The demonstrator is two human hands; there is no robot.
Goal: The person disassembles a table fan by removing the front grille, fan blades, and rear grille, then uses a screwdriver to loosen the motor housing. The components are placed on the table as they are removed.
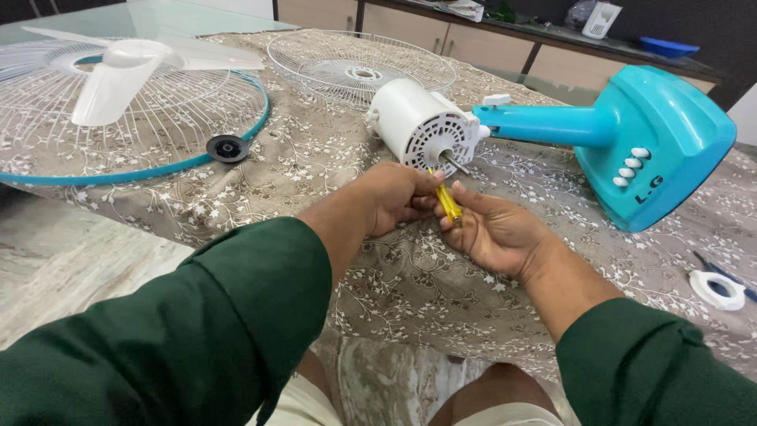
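Both hands, left hand (398,197) and right hand (493,233), pinch a slim yellow plastic-handled screwdriver (448,203) with closed fingers beside the ribbed white cylindrical fan motor (418,126).

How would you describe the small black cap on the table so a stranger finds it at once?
Start at the teal-rimmed grille on the table's left. Just off its right edge, on the floral cloth, lies the black cap. It is the only small, round, black part there.

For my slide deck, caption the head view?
Both hands grip a yellow-handled screwdriver at the white fan motor housing.
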